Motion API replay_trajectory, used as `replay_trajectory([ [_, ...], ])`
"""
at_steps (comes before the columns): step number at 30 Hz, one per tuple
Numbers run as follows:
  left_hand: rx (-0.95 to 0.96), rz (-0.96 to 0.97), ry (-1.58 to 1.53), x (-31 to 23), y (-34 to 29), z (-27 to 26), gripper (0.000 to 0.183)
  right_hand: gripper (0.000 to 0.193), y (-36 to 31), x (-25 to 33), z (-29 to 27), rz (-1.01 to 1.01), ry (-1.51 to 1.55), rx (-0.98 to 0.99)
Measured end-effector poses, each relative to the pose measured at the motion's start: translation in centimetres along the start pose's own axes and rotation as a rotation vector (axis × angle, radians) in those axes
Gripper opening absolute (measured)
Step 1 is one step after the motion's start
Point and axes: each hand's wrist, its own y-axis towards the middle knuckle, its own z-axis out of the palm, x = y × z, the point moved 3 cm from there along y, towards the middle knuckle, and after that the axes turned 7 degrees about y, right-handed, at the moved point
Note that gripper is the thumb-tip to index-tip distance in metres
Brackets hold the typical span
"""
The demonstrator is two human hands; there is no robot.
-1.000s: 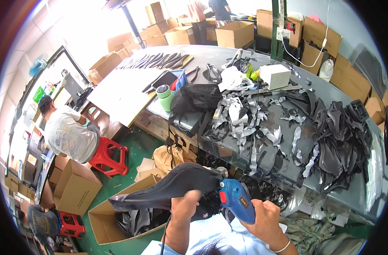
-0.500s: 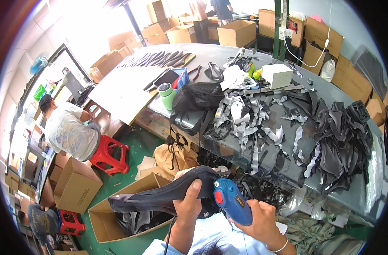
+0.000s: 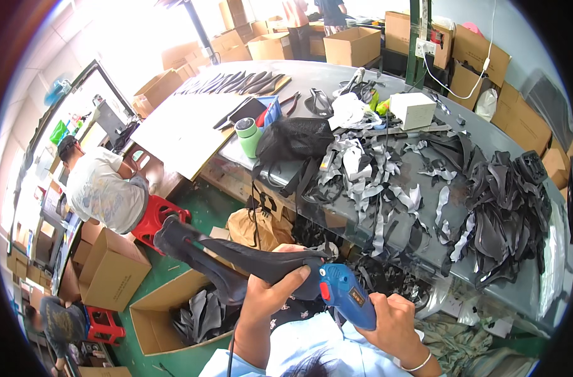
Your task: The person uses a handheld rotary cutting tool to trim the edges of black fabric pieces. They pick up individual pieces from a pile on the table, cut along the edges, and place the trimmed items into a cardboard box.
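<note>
My left hand (image 3: 272,300) is closed on a long black padded fabric piece (image 3: 252,256), its thumb on top near the right end. The piece slants up to the left, with a folded or forked far end. My right hand (image 3: 394,323) grips a blue handheld power tool (image 3: 350,294) with a red button. The tool's head meets the right end of the black piece; its working tip is hidden there. Below the piece, a cardboard box (image 3: 149,344) on the floor holds several black cut pieces (image 3: 201,314).
A grey table (image 3: 418,232) ahead carries grey and black scraps (image 3: 355,163), a heap of black pieces (image 3: 509,207), a white box (image 3: 412,111), a black mesh bag (image 3: 292,139) and a green bottle (image 3: 247,137). A person (image 3: 107,182) sits left on a red stool (image 3: 164,217).
The black piece's far end has swung up and turned, showing its underside. Both hands and the tool have shifted slightly right. More of the box's contents shows.
</note>
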Motion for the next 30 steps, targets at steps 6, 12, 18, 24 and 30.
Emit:
replay_trajectory([
  [6, 0.252, -0.029, 0.368, -0.5, 0.9, -0.9, 0.021, 0.043, -0.5, -0.5, 0.5, -0.007, 0.045, 0.045],
  [12, 0.351, 0.235, 0.573, 0.8, 1.3, -0.5, 0.034, 0.045, -0.5, -0.2, 1.0, -0.04, 0.124, 0.041],
  [18, 0.358, 0.207, 0.502, 1.8, 0.9, 0.8, 0.025, 0.052, -0.2, 0.5, 1.3, 0.013, 0.268, 0.07],
  [24, 0.314, 0.415, 0.517, 3.9, 0.3, 1.2, 0.022, 0.057, 0.4, 1.4, 1.0, 0.019, 0.363, 0.068],
  [30, 0.312, 0.148, 0.404, 6.6, -0.3, 1.7, 0.024, 0.048, 1.1, 1.9, 0.3, 0.042, 0.422, 0.076],
])
